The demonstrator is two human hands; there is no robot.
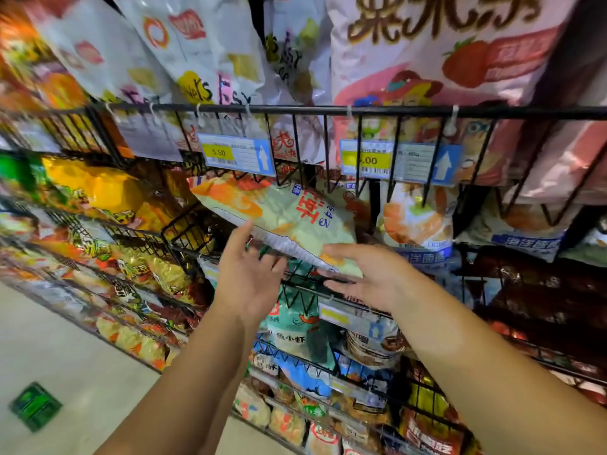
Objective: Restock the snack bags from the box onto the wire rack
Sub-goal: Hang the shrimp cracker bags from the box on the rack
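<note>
A pale yellow and orange snack bag [289, 215] with red characters lies tilted in the middle tier of the black wire rack [328, 110], under the two price tags. My left hand [246, 274] reaches up with straight fingers, its fingertips touching the bag's lower sealed edge. My right hand [364, 274] is flat with its fingers pointing left, its thumb lying on the bag's lower right corner. The box is out of view.
Pink strawberry bags [443, 50] and white bags [184, 41] fill the tier above. Similar orange and blue bags [417, 221] stand to the right, yellow bags [95, 188] to the left. Lower tiers hold more snacks. A green mark [34, 405] lies on the floor.
</note>
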